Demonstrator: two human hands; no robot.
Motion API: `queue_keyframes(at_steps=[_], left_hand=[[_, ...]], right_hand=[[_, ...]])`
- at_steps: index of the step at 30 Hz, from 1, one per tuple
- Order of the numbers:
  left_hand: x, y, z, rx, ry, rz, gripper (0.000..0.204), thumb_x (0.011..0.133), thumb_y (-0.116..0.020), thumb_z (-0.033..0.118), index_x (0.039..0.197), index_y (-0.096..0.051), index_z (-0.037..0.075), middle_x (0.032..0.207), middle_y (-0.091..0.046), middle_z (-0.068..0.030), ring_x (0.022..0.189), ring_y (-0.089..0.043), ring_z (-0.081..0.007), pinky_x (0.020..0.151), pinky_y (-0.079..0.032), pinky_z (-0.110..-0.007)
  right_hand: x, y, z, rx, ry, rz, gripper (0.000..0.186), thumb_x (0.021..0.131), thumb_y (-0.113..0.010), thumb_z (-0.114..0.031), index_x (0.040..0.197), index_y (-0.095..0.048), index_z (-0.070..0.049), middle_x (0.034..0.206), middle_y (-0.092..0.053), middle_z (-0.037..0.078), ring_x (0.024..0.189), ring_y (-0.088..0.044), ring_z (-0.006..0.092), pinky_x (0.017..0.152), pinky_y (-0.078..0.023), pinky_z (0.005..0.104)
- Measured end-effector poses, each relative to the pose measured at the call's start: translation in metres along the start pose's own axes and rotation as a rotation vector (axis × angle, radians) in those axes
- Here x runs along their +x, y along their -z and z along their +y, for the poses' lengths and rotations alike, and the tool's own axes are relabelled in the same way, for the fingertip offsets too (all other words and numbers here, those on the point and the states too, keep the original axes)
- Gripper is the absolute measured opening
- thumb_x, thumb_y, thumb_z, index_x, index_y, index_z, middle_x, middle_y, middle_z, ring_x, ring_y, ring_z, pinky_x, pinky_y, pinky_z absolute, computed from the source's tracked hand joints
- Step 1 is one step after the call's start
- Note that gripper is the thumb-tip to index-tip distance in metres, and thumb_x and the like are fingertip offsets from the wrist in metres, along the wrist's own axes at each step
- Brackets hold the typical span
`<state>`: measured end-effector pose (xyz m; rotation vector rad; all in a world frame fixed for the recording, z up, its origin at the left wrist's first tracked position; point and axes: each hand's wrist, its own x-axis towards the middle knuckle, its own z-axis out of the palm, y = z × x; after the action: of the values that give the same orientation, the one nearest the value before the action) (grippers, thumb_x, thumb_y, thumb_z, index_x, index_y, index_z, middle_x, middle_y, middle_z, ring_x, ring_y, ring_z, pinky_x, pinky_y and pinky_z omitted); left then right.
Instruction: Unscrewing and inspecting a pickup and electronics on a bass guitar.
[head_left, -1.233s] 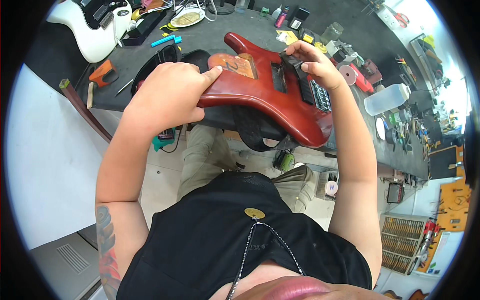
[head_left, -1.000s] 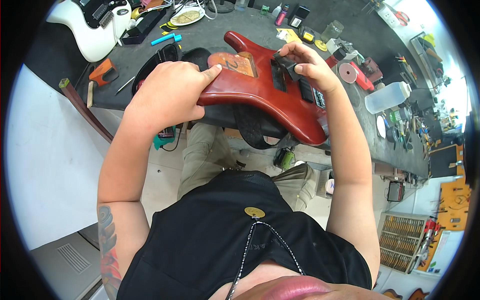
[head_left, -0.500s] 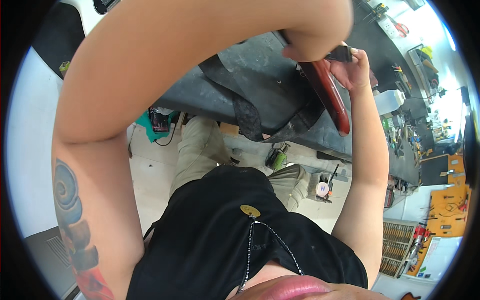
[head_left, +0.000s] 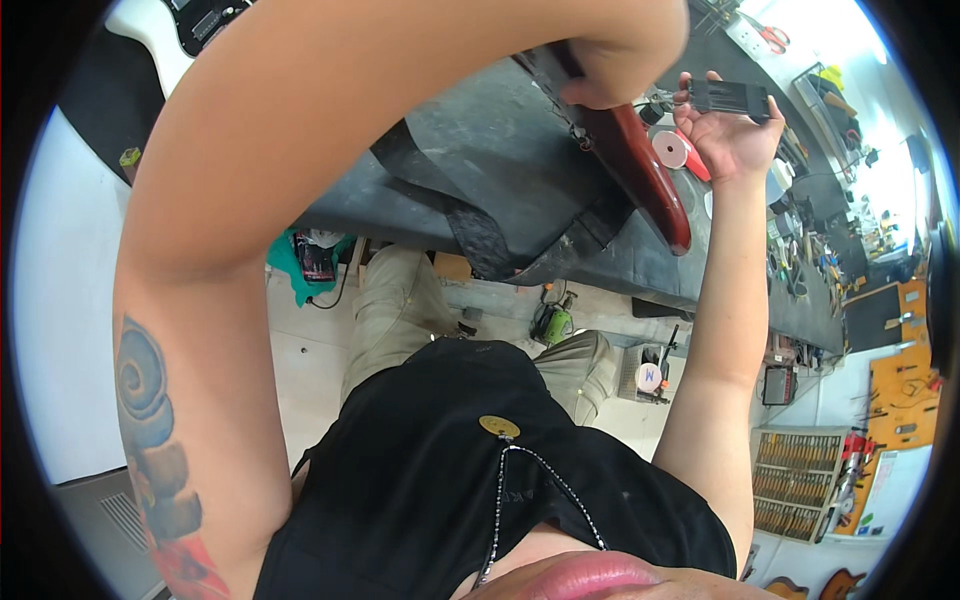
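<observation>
Head view — left fingers point(head_left: 583, 95) grip red guitar point(head_left: 640, 165), right fingers point(head_left: 685, 84) clasp dark block point(head_left: 730, 98) — white disc point(head_left: 648, 378) blue-lettered.

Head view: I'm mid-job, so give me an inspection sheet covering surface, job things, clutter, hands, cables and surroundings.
Surface: dark bench, pale scuffs; black strap reaching its front edge.
Job things: red guitar, tilted up; dark flat piece, exact kind unclear.
Clutter: white roll beyond the guitar; small items at right, too small to tell.
Hands: left hand holds the guitar; right hand, palm up, holds the dark piece.
Cables: thin dark cable below the bench.
Surroundings: orange tool board, right; white guitar, upper left.
</observation>
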<state>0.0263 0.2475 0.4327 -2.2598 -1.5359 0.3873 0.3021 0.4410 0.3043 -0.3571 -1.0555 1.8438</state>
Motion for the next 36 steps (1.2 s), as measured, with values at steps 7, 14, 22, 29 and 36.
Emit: queue_keyframes(at_steps=[7,14,22,29,36], left_hand=[[-0.024,-0.007,-0.010,-0.211,0.093,-0.232,0.029,0.082,-0.069,0.018,0.102,-0.079,0.000,0.098,-0.077,-0.0212,0.092,-0.075,-0.0364,0.083,-0.060,-0.043],[-0.035,-0.165,-0.044,-0.262,-0.049,0.258,0.057,0.064,-0.077,0.012,0.120,-0.072,0.001,0.093,-0.072,-0.0178,0.091,-0.070,-0.0360,0.084,-0.057,-0.044],[-0.043,-0.276,-0.036,-0.568,0.027,0.424,0.062,0.065,-0.077,0.009,0.126,-0.069,0.002,0.106,-0.073,-0.0152,0.095,-0.071,-0.0356,0.085,-0.058,-0.044],[-0.042,-0.326,-0.017,-0.720,0.152,0.362,0.071,0.065,-0.083,0.011,0.134,-0.066,0.005,0.133,-0.067,-0.0162,0.122,-0.064,-0.0344,0.104,-0.051,-0.044],[-0.039,-0.244,0.041,-1.274,-0.123,0.515,0.048,0.085,-0.069,0.008,0.132,-0.063,0.000,0.138,-0.064,-0.0158,0.132,-0.058,-0.0287,0.115,-0.040,-0.042]], right_hand=[[-0.028,0.003,-0.017,0.101,0.188,0.116,0.086,0.092,-0.034,-0.068,0.126,-0.050,0.010,0.122,-0.049,0.034,0.104,-0.048,0.0406,0.086,-0.045,0.0496],[-0.045,0.004,-0.036,0.091,0.398,0.202,0.089,0.091,-0.034,-0.071,0.124,-0.052,0.010,0.121,-0.050,0.034,0.107,-0.048,0.0402,0.088,-0.045,0.0504],[-0.079,-0.008,-0.057,-0.025,0.492,0.069,0.090,0.091,-0.038,-0.069,0.124,-0.057,0.013,0.124,-0.050,0.035,0.108,-0.049,0.0418,0.090,-0.046,0.0510],[-0.118,-0.036,-0.025,-0.064,0.234,-0.053,0.095,0.095,-0.040,-0.073,0.133,-0.056,0.012,0.131,-0.052,0.037,0.109,-0.053,0.0416,0.088,-0.050,0.0480],[-0.133,-0.060,0.066,0.030,-0.016,-0.064,0.094,0.096,-0.038,-0.078,0.130,-0.059,0.007,0.124,-0.061,0.033,0.104,-0.063,0.0399,0.077,-0.062,0.0423]])
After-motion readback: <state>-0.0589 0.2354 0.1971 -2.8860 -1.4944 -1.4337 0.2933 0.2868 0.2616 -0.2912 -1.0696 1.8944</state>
